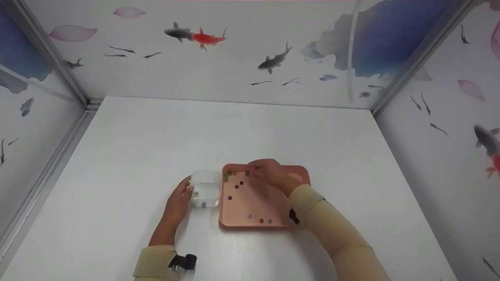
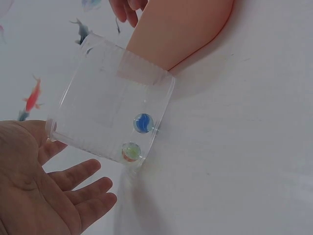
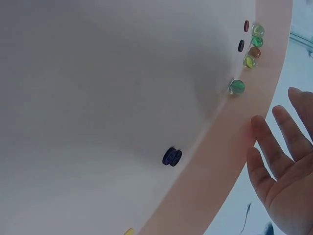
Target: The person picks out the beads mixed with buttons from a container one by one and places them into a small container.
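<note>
A clear plastic box (image 1: 205,189) stands on the table against the left side of a pink tray (image 1: 265,225). Inside the box lie a blue-swirled marble (image 2: 143,123) and a green-tinted marble (image 2: 131,152). My left hand (image 1: 179,201) is at the box's left side, touching near its rim, its fingers spread and extended. My right hand (image 1: 271,173) is over the tray's far edge; its fingers (image 3: 266,139) look loosely bent by the rim, and I see nothing held between them. Close to them sits a green marble (image 3: 237,87).
Several marbles (image 3: 257,41) cluster in the tray's far left corner. Small dark discs (image 3: 169,156) lie on the tray floor. Near its front edge are a pale blue marble (image 1: 249,216) and a red piece (image 1: 261,221). Patterned walls (image 1: 234,70) enclose the white table (image 1: 136,156).
</note>
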Available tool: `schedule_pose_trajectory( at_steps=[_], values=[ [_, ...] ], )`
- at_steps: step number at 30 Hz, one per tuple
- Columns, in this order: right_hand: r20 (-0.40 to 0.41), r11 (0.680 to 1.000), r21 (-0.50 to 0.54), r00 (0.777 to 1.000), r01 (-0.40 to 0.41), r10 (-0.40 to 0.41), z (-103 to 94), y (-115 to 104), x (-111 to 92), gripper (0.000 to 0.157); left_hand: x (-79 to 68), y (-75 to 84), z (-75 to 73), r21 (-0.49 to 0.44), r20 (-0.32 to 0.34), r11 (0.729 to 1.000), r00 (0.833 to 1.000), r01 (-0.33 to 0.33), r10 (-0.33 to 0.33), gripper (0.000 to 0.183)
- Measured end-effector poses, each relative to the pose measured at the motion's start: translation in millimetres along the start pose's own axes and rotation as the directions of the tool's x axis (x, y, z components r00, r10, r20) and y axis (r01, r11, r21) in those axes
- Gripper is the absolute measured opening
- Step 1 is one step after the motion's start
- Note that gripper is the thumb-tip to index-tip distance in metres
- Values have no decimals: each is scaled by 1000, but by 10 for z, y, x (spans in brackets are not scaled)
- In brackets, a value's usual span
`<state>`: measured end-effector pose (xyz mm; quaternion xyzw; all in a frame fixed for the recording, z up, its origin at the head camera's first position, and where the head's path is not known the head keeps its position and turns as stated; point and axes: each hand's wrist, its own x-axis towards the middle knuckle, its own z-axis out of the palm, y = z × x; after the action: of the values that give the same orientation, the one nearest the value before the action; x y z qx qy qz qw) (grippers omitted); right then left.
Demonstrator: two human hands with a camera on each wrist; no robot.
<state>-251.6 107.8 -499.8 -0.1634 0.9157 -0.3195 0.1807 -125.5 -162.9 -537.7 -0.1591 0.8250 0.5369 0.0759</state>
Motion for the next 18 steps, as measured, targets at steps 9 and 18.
schedule_pose_trajectory(
  at_steps=[9, 18],
  values=[
    [18, 996, -89, 999, 29, -27, 21, 10, 56, 31, -7, 3, -5, 16, -9, 1000, 1000, -23, 23, 51],
    [22, 984, -175, 1000, 11, -8, 85, -11, 79, 29, -7, -11, 2, 27, -14, 999, 999, -29, 30, 51]
  ],
)
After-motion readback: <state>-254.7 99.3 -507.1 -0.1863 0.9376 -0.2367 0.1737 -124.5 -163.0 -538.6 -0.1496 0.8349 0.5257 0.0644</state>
